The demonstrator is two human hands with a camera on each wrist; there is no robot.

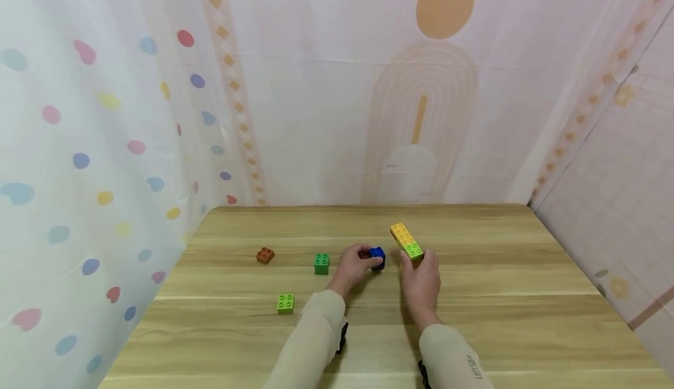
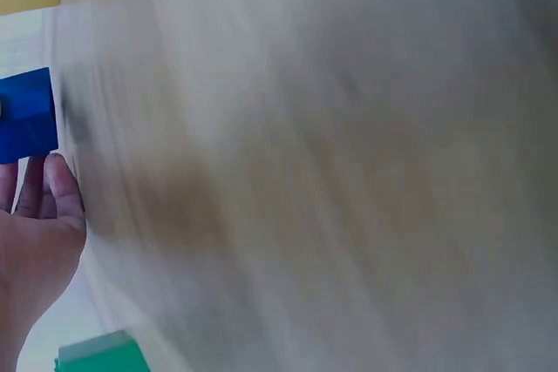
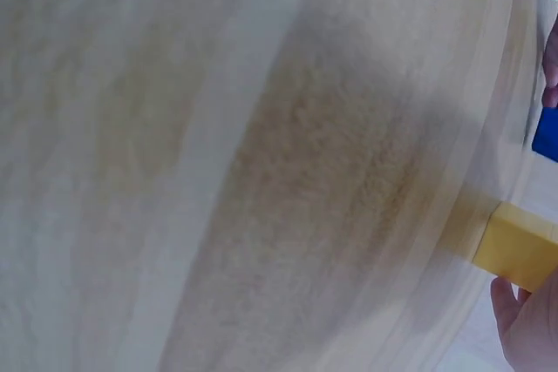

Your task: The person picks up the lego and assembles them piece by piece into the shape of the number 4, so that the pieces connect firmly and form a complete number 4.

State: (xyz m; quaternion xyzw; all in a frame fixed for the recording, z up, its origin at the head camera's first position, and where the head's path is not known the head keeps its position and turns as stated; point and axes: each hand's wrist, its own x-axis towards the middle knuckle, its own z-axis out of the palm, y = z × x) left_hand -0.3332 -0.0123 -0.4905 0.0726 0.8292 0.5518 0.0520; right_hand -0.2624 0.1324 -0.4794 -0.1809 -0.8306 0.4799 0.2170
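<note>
Gripping a yellow-and-green bar point(image 1: 406, 240), the right hand point(image 1: 422, 281) is near the blue block point(image 1: 378, 252) the left hand point(image 1: 352, 268) pinches.

One block point(image 1: 377, 254) is blue, joined bricks point(image 1: 405, 237) yellow and lime on top, the left curtain point(image 1: 121, 126) white with multicoloured dots.

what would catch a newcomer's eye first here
Probably the bright yellow-and-lime piece, gripped at its lime end by the right hand, right of the table's middle. Next comes the dark blue brick pinched in the left hand, close by. Further left, a green brick, brown brick and lime brick sit apart.
</note>
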